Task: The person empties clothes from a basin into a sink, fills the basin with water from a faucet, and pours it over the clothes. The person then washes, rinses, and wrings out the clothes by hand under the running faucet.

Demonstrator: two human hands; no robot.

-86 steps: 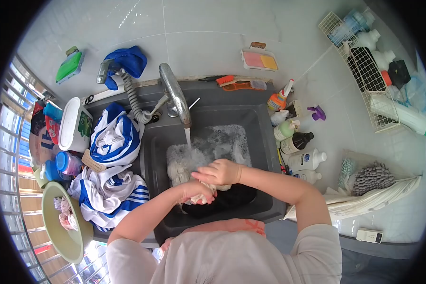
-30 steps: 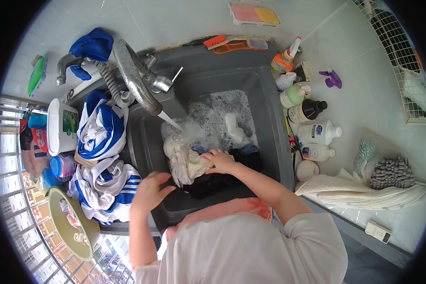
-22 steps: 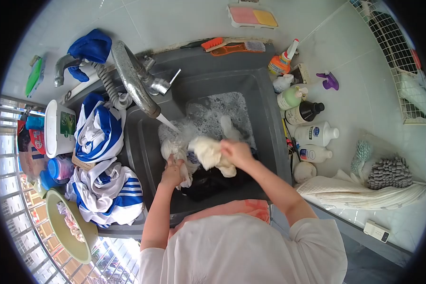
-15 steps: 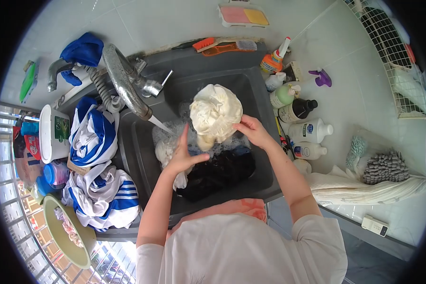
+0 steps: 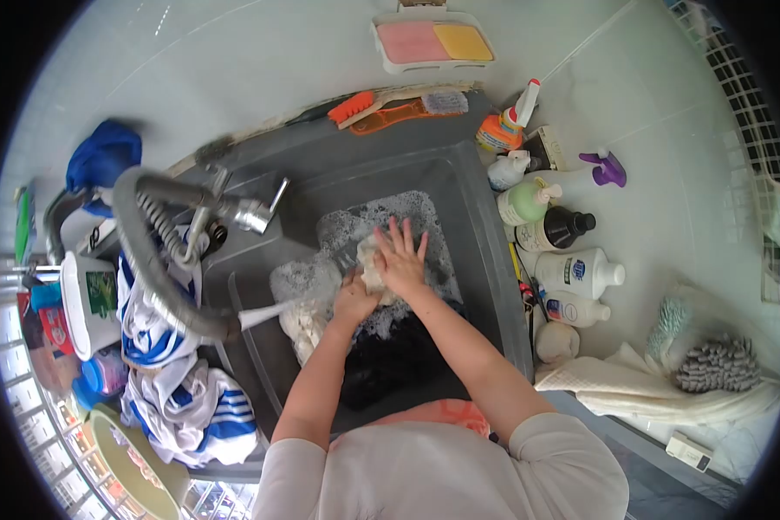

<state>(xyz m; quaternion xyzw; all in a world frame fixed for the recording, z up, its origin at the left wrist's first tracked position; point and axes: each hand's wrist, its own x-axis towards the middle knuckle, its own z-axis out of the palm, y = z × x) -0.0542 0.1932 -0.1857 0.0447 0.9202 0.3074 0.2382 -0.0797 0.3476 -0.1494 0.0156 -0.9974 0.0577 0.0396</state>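
A cream cloth [image 5: 372,264] lies in the sudsy water of the grey sink [image 5: 485,260], between my two hands. My left hand [image 5: 354,299] has its fingers curled against the cloth's left edge, gripping it. Fingers spread, my right hand [image 5: 400,260] rests on the cloth's right side. More pale cloth [image 5: 302,328] sits at the left of the basin, and black fabric [image 5: 390,360] lies nearer my body. Water runs from the curved faucet [image 5: 152,286] toward the pale cloth.
Blue and white garments [image 5: 195,412] lie left of the sink, near a white tub [image 5: 89,303] and a green basin [image 5: 134,459]. Bottles [image 5: 581,273] line the right side. Brushes [image 5: 399,111] lie on the back ledge, below a soap tray [image 5: 433,42].
The cream cloth, raised and puffed out above the sink half a second ago, is down in the water. Both hands have come together around it, and the camera view has shifted.
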